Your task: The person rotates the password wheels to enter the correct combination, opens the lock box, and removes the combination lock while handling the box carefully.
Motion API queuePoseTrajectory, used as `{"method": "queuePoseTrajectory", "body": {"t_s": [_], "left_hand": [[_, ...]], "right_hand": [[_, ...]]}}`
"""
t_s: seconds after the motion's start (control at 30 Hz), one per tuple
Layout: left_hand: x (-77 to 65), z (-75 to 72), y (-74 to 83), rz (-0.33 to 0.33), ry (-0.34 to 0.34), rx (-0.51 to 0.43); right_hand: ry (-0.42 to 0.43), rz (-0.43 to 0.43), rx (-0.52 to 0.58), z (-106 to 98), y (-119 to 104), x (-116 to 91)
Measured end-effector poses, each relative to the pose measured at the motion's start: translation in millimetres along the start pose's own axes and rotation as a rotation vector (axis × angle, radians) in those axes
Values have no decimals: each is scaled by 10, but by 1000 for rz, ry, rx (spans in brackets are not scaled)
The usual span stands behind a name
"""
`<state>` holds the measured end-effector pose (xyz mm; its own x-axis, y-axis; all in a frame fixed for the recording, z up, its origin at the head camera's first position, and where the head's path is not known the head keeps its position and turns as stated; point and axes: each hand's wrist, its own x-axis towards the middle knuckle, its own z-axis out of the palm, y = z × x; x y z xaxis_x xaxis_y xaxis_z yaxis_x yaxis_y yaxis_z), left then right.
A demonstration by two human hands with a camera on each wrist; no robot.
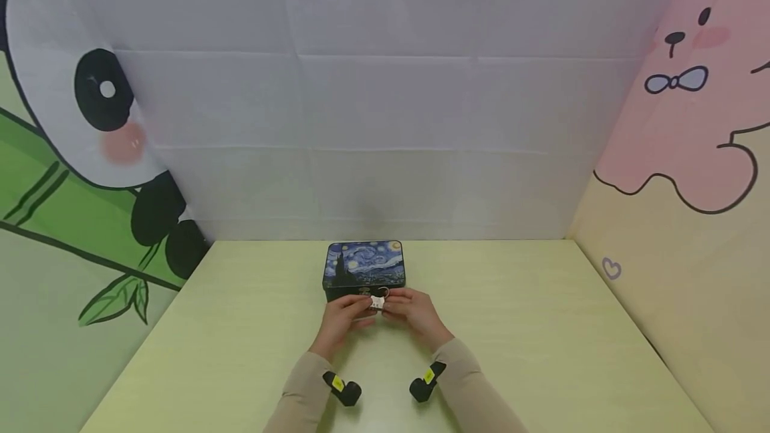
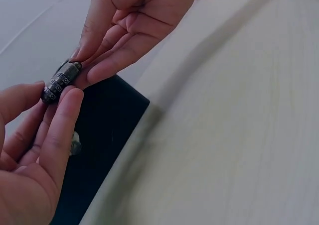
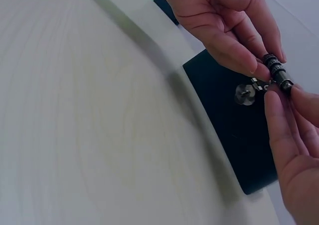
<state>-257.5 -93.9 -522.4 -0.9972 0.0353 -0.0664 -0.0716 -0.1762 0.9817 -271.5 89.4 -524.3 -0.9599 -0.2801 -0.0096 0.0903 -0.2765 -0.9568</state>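
A small metal combination padlock (image 1: 377, 303) with numbered dial rings (image 2: 60, 85) is held between both hands, close in front of a dark tin box (image 1: 363, 264). The left hand (image 1: 338, 323) pinches the dial end between thumb and fingers. At the other end, the thumb and fingers of the right hand (image 1: 419, 317) grip the plain barrel part (image 3: 284, 79). In the head view the curved shackle shows above the lock's body. The tin's lid carries a swirling blue night-sky picture, and a round metal clasp (image 3: 245, 94) sits on its dark front side.
The box and hands are over a pale wood-grain table (image 1: 511, 326). A white cloth backdrop (image 1: 385, 105) hangs behind it. Printed side panels show a panda (image 1: 48, 72) at left and a pink bear (image 1: 692, 125) at right.
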Motion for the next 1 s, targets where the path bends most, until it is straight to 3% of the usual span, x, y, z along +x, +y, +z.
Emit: {"method": "queuePoseTrajectory", "body": {"t_s": [0.6,1.0], "left_hand": [[-166,285,164,-42,-124,-64],[-279,424,187,-87,-203,-95]], "right_hand": [[-79,-1,-92,-229,-350,-288],[-92,47,-40,-356,-407,-478]]}}
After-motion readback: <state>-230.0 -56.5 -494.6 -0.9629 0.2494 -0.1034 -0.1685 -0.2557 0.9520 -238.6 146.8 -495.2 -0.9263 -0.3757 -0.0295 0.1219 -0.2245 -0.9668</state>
